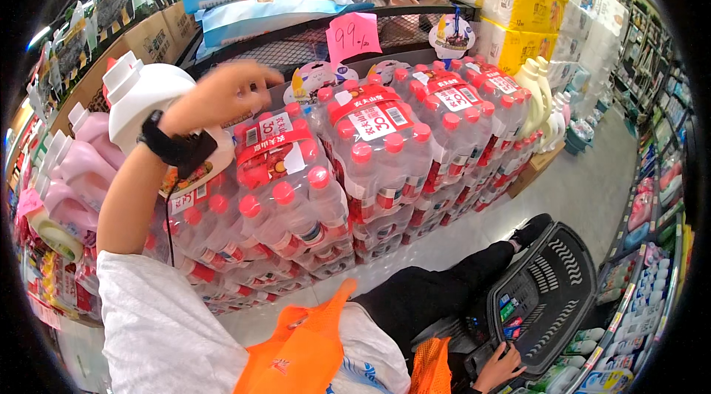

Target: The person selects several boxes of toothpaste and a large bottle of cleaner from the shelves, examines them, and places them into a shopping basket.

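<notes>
My left hand (pixel 233 88), blurred and with fingers partly curled, is raised beside a white detergent jug (pixel 153 86). Nothing shows in its grasp. A black strap and a dark device with a cord sit on that wrist. Just beyond the fingers is a shrink-wrapped pack of red-capped water bottles (pixel 278 144), on a stack of similar packs. At the lower right, my right hand (pixel 500 367) grips the near rim of a black plastic shopping basket (pixel 561 283). Small green, blue and red packages (pixel 510 316) lie inside the basket.
Pink detergent jugs (pixel 83 166) stand left. Behind the water are a pink handwritten price sign (pixel 354 39), a mesh rack (pixel 283 52) and blue-white bags (pixel 272 11). Yellow-white packages (pixel 516 11) rise at the back. Along the right runs a stocked shelf (pixel 627 305) beside the grey aisle floor (pixel 589 172).
</notes>
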A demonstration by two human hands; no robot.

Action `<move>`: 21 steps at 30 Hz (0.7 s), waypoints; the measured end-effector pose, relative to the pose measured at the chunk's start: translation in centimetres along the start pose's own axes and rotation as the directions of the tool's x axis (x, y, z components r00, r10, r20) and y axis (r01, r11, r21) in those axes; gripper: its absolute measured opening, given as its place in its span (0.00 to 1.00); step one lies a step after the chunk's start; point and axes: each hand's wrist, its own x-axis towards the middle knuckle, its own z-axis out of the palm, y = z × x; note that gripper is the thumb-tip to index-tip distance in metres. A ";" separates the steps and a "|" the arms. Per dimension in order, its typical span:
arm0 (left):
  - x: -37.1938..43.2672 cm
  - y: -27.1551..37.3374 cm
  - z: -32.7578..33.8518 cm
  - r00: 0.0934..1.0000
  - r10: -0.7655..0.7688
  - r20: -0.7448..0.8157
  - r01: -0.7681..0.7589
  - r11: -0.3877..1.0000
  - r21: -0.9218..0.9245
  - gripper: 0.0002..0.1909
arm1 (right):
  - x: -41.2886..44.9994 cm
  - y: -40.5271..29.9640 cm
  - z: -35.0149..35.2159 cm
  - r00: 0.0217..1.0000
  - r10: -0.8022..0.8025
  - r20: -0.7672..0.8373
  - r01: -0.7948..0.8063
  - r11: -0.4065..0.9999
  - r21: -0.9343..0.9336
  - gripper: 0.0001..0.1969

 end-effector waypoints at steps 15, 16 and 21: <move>0.3 -2.6 4.9 0.912 0.114 0.393 -0.166 0.981 0.101 0.09 | 0.8 -1.2 0.6 0.966 0.189 0.175 -0.175 0.980 -0.092 0.21; 0.7 -1.8 4.6 0.907 0.088 0.411 -0.138 0.986 0.094 0.09 | 0.7 -1.1 0.5 0.970 0.186 0.159 -0.179 0.982 -0.056 0.21; 2.7 0.5 4.4 0.858 0.021 0.513 -0.008 1.000 -0.027 0.08 | 0.8 -1.1 -0.2 0.965 0.219 0.143 -0.222 0.975 0.009 0.19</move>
